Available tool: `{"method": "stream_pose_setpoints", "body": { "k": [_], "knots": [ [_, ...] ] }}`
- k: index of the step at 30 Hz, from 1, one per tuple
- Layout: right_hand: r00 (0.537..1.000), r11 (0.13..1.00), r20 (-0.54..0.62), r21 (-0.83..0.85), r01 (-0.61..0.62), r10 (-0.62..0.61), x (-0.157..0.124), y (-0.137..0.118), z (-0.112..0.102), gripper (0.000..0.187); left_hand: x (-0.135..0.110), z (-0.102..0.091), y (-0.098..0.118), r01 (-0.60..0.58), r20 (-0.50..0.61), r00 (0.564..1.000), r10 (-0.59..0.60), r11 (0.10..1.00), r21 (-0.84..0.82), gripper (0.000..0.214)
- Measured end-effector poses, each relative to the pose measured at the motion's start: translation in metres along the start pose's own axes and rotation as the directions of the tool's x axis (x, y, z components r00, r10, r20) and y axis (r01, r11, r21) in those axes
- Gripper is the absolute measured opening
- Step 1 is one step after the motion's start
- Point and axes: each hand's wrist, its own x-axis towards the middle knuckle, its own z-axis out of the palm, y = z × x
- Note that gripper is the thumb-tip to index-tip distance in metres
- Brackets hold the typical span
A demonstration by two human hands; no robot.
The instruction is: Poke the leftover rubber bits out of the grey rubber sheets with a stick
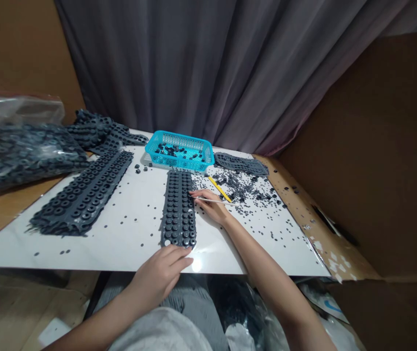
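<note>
A dark grey rubber sheet of round ring-shaped parts (174,209) lies lengthwise before me on a white board. At its near end, my left hand (162,270) has its fingers pressed together over the edge, gripping it. My right hand (212,207) is closed on a thin white stick (214,200), whose tip meets the sheet's right side, partly behind the fingers. Just beyond that hand lies a yellow utility-knife-like tool (219,189). Many small black discs (243,187) are scattered to the right of the sheet.
A blue plastic basket (179,161) holding black bits stands at the back. On the left are a stack of similar sheets (84,195), more sheets (99,131) and a full clear bag (29,153). A flat perforated sheet (241,163) lies back right, beside cardboard (362,146).
</note>
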Motion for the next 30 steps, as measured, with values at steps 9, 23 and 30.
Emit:
{"method": "stream_pose_setpoints", "body": {
  "k": [9, 23, 30],
  "knots": [
    [0.999, 0.999, -0.005, 0.027, -0.043, 0.043, -0.002, 0.001, -0.002, 0.03, 0.001, 0.0, 0.0, -0.007, -0.006, 1.0, 0.007, 1.0, -0.001, 0.043],
    [0.999, 0.917, -0.015, -0.396, -0.043, 0.041, 0.006, 0.019, -0.009, 0.02, 0.001, 0.001, -0.001, 0.008, 0.003, 1.0, -0.007, 0.999, -0.031, 0.046],
    [0.991, 0.961, -0.133, -0.269, -0.069, 0.034, 0.01, 0.02, -0.015, 0.021, 0.001, -0.037, 0.0, 0.113, 0.2, 0.978, -0.064, 0.963, -0.245, 0.038]
  ]
}}
